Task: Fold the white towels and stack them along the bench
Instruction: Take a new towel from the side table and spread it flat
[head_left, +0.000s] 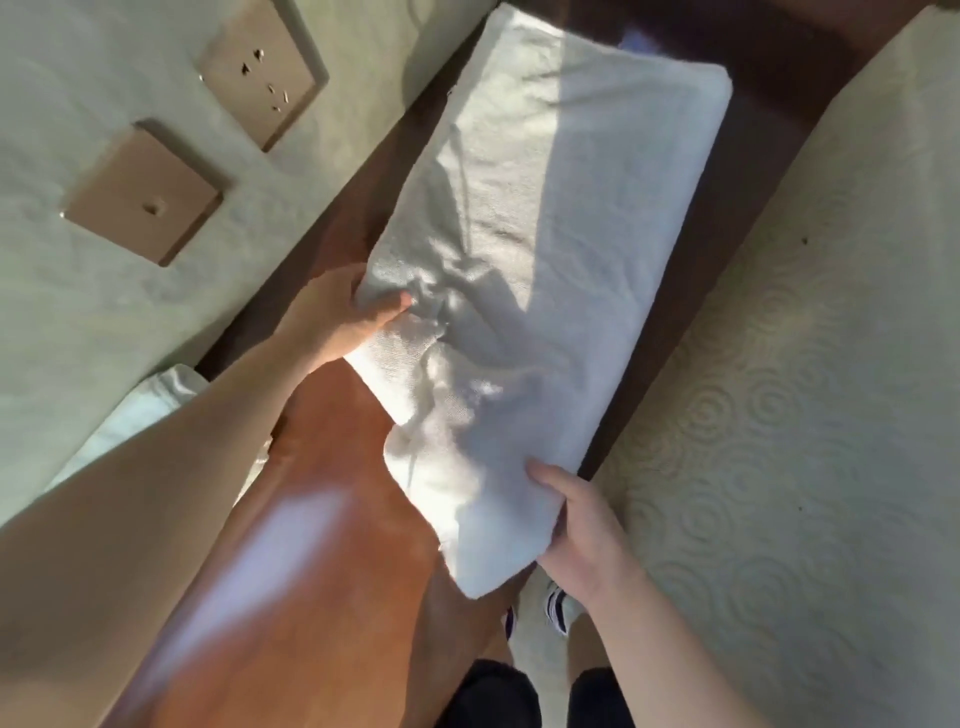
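Note:
A folded white towel (545, 249) lies lengthwise on the brown wooden bench (322, 545), its near end wrinkled and slightly lifted. My left hand (337, 317) grips the near left corner, thumb on top and fingers under the cloth. My right hand (582, 525) holds the near right corner at the bench's edge, thumb on top of the towel. Sun and shadow fall across the towel. Another bit of white cloth (150, 410) shows at the left below my left forearm.
A pale wall (78, 312) with two metal socket plates (262, 78) runs along the bench's left side. Patterned cream carpet (805, 415) lies to the right. My shoes (558, 605) and dark trouser legs stand at the bench's near right.

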